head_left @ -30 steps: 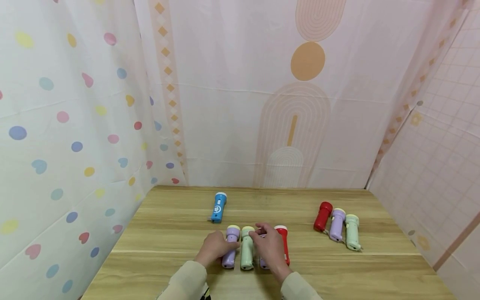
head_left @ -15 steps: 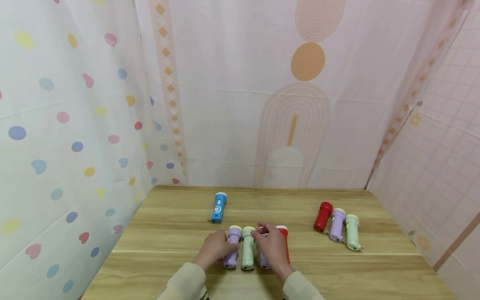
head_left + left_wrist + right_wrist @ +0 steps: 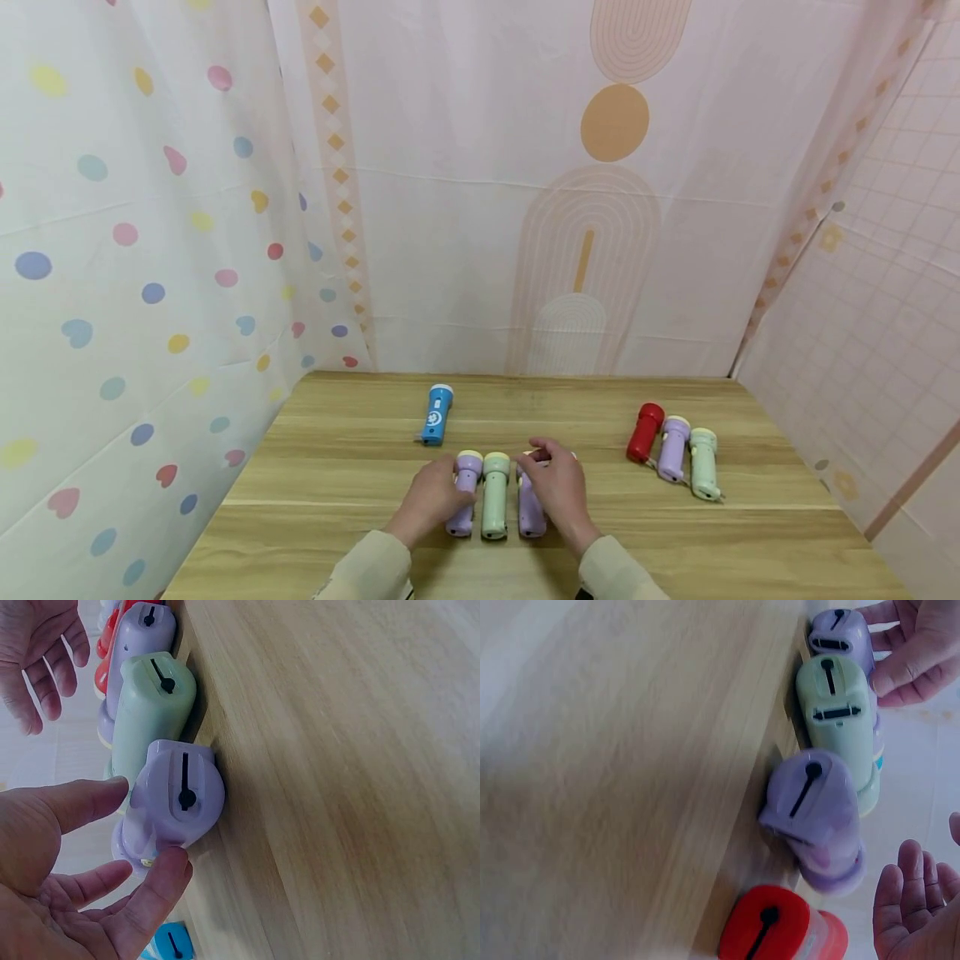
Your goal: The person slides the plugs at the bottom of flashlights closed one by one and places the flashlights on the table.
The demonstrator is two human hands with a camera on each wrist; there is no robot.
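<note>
My left hand [image 3: 431, 498] holds a purple flashlight [image 3: 468, 479] lying on the table, thumb on one side and fingers on the other. To its right lies a pale green flashlight [image 3: 495, 500], then a second purple flashlight [image 3: 532, 512]. Beyond these, a red flashlight [image 3: 769, 922] shows in the right wrist view; in the head view my right hand hides nearly all of it. My right hand [image 3: 562, 487] hovers over the second purple flashlight and the red one. Its fingers [image 3: 911, 885] are spread apart from the flashlights in the right wrist view.
A blue flashlight [image 3: 437, 417] lies farther back on the wooden table [image 3: 337, 467], left of the row. At the right stand apart another red flashlight [image 3: 646, 433], purple flashlight [image 3: 673, 450] and green flashlight [image 3: 704, 465], side by side. Patterned curtains [image 3: 450, 250] surround the table.
My right hand has shifted right, uncovering more of the second purple flashlight and covering the red one. The left purple flashlight has slid slightly right with my left hand on it.
</note>
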